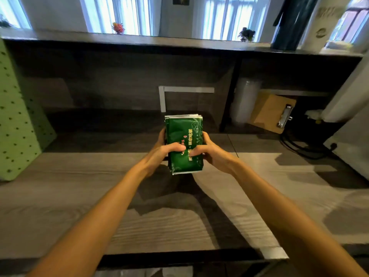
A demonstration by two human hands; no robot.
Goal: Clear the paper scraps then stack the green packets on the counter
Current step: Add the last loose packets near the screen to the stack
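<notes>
A grey wood-grain counter runs under a dark back panel, with a long ledge above it below bright windows. Two small potted plants stand on that ledge, too blurred to name.

The stack of green packets is in the middle, held upright over the counter between both hands. I can't tell whether its lower edge touches the surface. Several silver edges show at the top, but how many packets there are is unclear. The print on the front is too soft to read.

The left hand grips the stack's left side and the right hand its right. Both thumbs curl over the front face, nearly meeting. The fingers wrap round behind the stack, so only a few show at the edges.

Behind the stack, an L-shaped grey strip is fixed to the back panel. Far left of the stack, a green pegboard stands on the counter, cut off by the frame. To the right of the stack, in a dark recess, a brown clipboard leans beside something pale and cylindrical, possibly stacked cups. Further right, black cables trail toward a white appliance, only partly in view.
</notes>
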